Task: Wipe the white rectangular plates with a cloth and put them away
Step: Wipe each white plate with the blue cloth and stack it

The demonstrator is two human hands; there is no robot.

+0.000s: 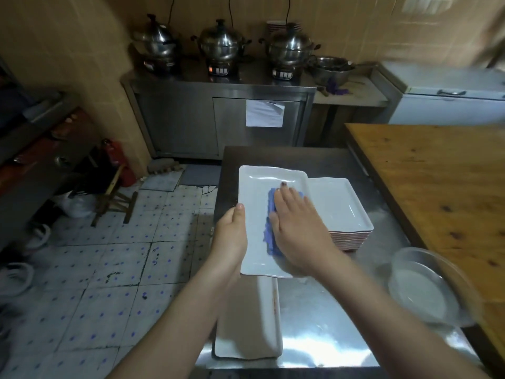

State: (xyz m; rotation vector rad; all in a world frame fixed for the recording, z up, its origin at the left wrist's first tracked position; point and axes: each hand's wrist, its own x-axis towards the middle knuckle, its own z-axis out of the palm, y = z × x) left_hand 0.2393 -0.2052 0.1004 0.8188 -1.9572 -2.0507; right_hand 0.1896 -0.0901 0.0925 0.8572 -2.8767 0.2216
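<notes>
L hand (pixel 232 236) grips plate (pixel 257 187), R hand (pixel 297 228) presses cloth (pixel 269 236)

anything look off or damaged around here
Two things. The white plate nearest the person has a reddish-brown streak along its right rim, so it looks not yet wiped. On the floor, a tile by the far left corner of the steel table is cracked, with dark broken lines.

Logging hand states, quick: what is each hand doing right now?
Left hand: grips the white plate by its edge.
Right hand: open, pressing the blue cloth flat.
</notes>
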